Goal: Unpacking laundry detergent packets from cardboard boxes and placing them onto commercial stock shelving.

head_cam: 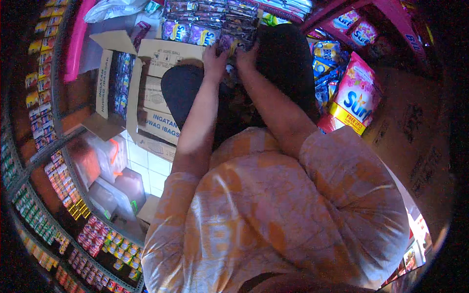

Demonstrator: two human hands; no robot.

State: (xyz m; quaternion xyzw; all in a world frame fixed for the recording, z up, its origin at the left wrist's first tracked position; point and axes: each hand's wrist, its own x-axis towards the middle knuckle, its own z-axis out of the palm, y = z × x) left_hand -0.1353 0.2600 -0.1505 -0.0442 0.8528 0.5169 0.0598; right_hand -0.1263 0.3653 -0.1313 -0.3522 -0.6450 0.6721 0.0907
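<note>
Both of my hands reach forward between my knees to a dark purple detergent sachet pack (231,43) at the front edge of stacked packs. My left hand (214,60) has its fingers on the pack's left side. On the right side, my right hand (247,56) touches the same pack, thumb and fingers around its edge. Purple Surf detergent packs (192,33) lie in rows just beyond and to the left of my hands. Shadow hides parts of the fingers and the pack's lower side.
An open cardboard box (103,82) of sachets stands left, beside closed cartons (157,95). At right leans a large pink Surf bag (354,95) near blue and yellow packs (324,60). Shelves of cans (122,249) curve along the lower left; plastic bins (110,183) stand on the tiled floor.
</note>
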